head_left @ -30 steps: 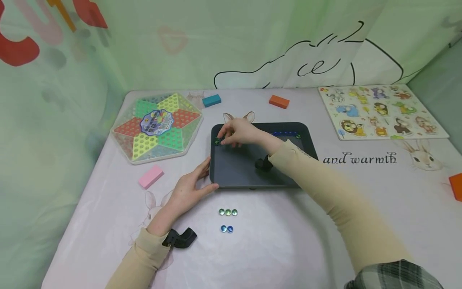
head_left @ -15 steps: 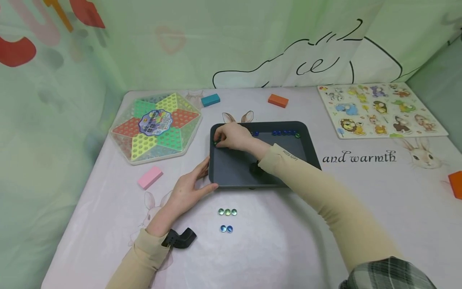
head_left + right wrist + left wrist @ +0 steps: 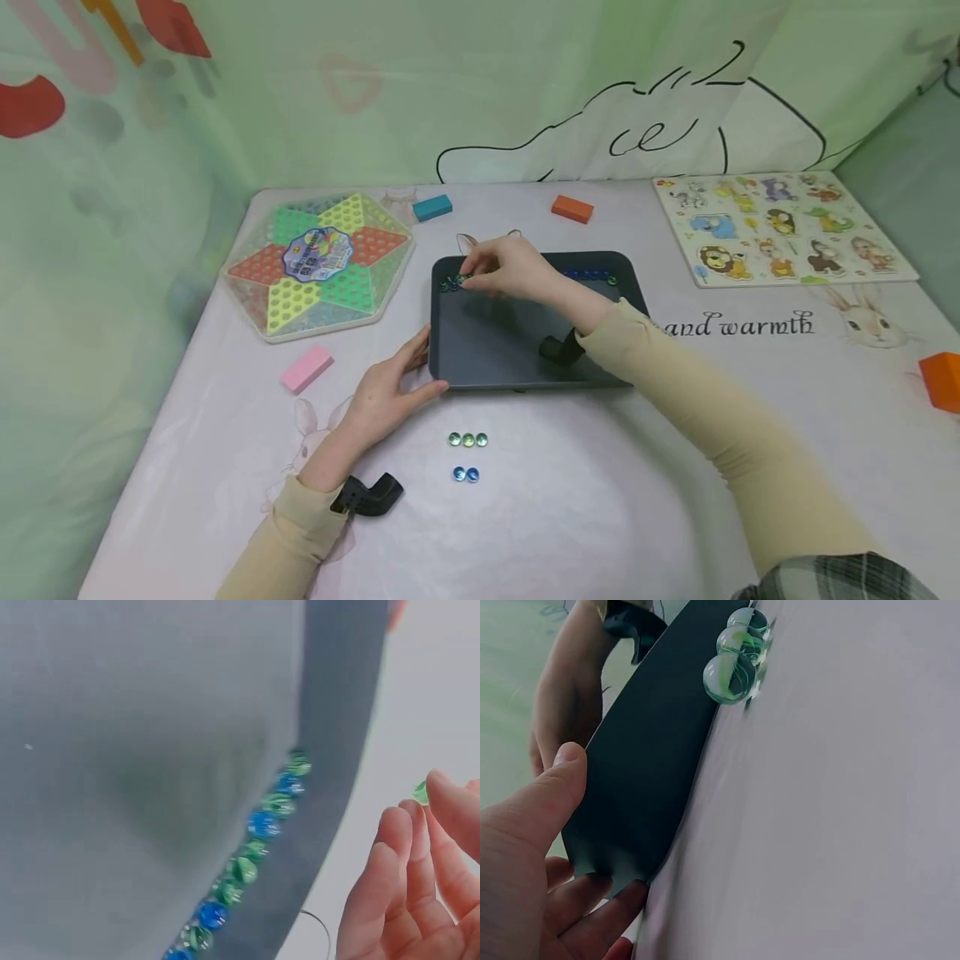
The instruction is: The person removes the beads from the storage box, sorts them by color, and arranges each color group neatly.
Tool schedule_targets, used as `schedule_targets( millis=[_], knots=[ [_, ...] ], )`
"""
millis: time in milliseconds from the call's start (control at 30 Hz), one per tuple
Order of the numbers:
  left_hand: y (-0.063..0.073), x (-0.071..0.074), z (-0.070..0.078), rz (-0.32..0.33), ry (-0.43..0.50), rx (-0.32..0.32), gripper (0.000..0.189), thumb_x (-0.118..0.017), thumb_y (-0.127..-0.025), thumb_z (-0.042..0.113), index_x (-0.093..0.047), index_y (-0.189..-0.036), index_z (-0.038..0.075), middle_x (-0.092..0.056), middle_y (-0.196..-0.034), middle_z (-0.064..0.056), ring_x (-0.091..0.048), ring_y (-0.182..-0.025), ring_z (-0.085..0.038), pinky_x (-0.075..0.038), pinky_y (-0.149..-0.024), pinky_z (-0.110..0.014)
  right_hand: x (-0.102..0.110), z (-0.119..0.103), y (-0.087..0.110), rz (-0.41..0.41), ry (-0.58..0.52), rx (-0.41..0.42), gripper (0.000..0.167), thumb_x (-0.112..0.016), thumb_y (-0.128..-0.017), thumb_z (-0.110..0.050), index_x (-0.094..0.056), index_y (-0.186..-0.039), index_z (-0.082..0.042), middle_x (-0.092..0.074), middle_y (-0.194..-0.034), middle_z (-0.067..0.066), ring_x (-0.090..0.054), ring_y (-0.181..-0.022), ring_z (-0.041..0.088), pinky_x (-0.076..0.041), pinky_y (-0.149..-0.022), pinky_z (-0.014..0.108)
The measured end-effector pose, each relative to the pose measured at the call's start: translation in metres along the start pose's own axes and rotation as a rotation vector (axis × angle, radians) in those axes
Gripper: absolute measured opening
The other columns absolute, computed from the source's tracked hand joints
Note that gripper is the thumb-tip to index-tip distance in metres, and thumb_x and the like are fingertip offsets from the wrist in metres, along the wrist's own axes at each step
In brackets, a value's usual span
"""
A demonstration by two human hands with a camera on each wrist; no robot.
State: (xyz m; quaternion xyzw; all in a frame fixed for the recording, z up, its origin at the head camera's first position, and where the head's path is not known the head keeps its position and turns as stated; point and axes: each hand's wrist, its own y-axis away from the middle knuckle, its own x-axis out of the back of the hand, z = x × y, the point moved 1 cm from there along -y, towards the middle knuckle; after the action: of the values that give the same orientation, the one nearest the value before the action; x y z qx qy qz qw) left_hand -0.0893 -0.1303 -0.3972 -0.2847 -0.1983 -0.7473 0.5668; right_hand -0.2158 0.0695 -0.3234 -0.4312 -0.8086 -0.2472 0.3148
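Note:
My left hand (image 3: 386, 398) holds the near left corner of a dark grey tray (image 3: 487, 362). In the left wrist view its thumb (image 3: 570, 761) touches the tray's upper edge, with the fingers lower at the corner. My right hand (image 3: 513, 271) is over the tray's far left part. Between thumb and fingertips it pinches a green marble (image 3: 421, 793), seen in the right wrist view. Blue and green marbles (image 3: 264, 824) line the tray's far edge; the hand hides part of that row in the head view. Three green marbles (image 3: 468, 439) and two blue marbles (image 3: 466, 474) lie before the tray.
A Chinese checkers board (image 3: 318, 262) lies to the left, an animal puzzle board (image 3: 783, 229) at the far right. Blue (image 3: 432, 207), orange (image 3: 572, 209) and pink blocks (image 3: 307, 369) stand around the tray. Another orange block (image 3: 941, 382) is at the right edge.
My right hand reached into the tray's far left corner, then drew back up and to the right; marbles there show again. The left hand stays at the tray's corner.

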Motion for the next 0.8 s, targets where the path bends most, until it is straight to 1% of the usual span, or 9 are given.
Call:
schedule_targets(
  millis=[100, 167, 267, 367, 533, 633, 733, 800],
  knots=[
    [0.000, 0.001, 0.001, 0.000, -0.003, 0.000, 0.077, -0.068, -0.083, 0.038, -0.027, -0.147, 0.024, -0.055, -0.131, -0.006, -0.053, -0.120, -0.023, -0.036, -0.102, -0.048, 0.009, -0.001, 0.017, 0.020, -0.057, 0.020, 0.020, -0.066, -0.086, -0.020, -0.066, -0.102, -0.007, -0.065, -0.084, 0.017, -0.058, -0.066, 0.030, -0.047, -0.055, 0.029],
    [0.001, 0.001, 0.001, 0.000, 0.000, 0.005, 0.077, -0.068, -0.083, 0.039, -0.027, -0.147, 0.024, -0.055, -0.131, -0.006, -0.052, -0.121, -0.023, -0.036, -0.103, -0.048, 0.012, -0.001, 0.028, 0.020, -0.088, 0.027, 0.020, -0.066, -0.086, -0.020, -0.065, -0.102, -0.007, -0.064, -0.082, 0.016, -0.056, -0.065, 0.029, -0.048, -0.056, 0.032],
    [0.002, 0.001, 0.001, 0.000, 0.008, 0.016, 0.077, -0.068, -0.082, 0.039, -0.027, -0.147, 0.025, -0.056, -0.131, -0.006, -0.052, -0.122, -0.023, -0.035, -0.103, -0.049, 0.013, -0.002, 0.045, 0.008, -0.133, 0.031, 0.020, -0.066, -0.086, -0.021, -0.065, -0.102, -0.009, -0.063, -0.081, 0.014, -0.056, -0.068, 0.029, -0.050, -0.059, 0.038],
    [0.003, 0.000, 0.001, 0.002, 0.021, 0.019, 0.077, -0.068, -0.082, 0.040, -0.027, -0.147, 0.026, -0.055, -0.131, -0.006, -0.052, -0.121, -0.023, -0.035, -0.103, -0.049, 0.010, -0.003, 0.062, 0.008, -0.167, 0.035, 0.018, -0.067, -0.085, -0.021, -0.065, -0.101, -0.011, -0.063, -0.081, 0.010, -0.056, -0.070, 0.032, -0.050, -0.060, 0.041],
    [0.002, -0.001, -0.001, 0.005, 0.026, 0.013, 0.078, -0.068, -0.082, 0.040, -0.027, -0.147, 0.025, -0.055, -0.132, -0.005, -0.052, -0.121, -0.022, -0.034, -0.104, -0.048, -0.002, 0.000, 0.090, 0.009, -0.220, 0.045, 0.016, -0.068, -0.085, -0.019, -0.066, -0.098, -0.012, -0.060, -0.076, 0.005, -0.055, -0.064, 0.028, -0.049, -0.054, 0.037],
    [0.002, -0.001, -0.001, 0.006, 0.019, 0.012, 0.079, -0.068, -0.081, 0.040, -0.027, -0.147, 0.025, -0.055, -0.132, -0.006, -0.052, -0.121, -0.023, -0.034, -0.104, -0.048, -0.012, 0.001, 0.106, 0.007, -0.227, 0.050, 0.015, -0.069, -0.083, -0.019, -0.067, -0.096, -0.012, -0.060, -0.073, 0.003, -0.055, -0.062, 0.025, -0.047, -0.051, 0.032],
    [0.002, -0.001, -0.001, 0.005, 0.014, 0.015, 0.078, -0.068, -0.082, 0.039, -0.027, -0.147, 0.025, -0.055, -0.132, -0.007, -0.053, -0.120, -0.023, -0.034, -0.104, -0.048, -0.024, 0.003, 0.120, 0.008, -0.215, 0.075, 0.013, -0.071, -0.082, -0.018, -0.068, -0.094, -0.012, -0.060, -0.073, 0.000, -0.054, -0.060, 0.019, -0.044, -0.050, 0.025],
    [0.002, -0.001, 0.000, 0.005, 0.011, 0.014, 0.078, -0.068, -0.082, 0.038, -0.027, -0.146, 0.025, -0.055, -0.132, -0.007, -0.053, -0.120, -0.023, -0.035, -0.104, -0.048, -0.032, 0.003, 0.129, 0.003, -0.224, 0.089, 0.012, -0.071, -0.081, -0.017, -0.069, -0.092, -0.012, -0.061, -0.073, -0.001, -0.051, -0.059, 0.014, -0.041, -0.050, 0.022]
  ],
)
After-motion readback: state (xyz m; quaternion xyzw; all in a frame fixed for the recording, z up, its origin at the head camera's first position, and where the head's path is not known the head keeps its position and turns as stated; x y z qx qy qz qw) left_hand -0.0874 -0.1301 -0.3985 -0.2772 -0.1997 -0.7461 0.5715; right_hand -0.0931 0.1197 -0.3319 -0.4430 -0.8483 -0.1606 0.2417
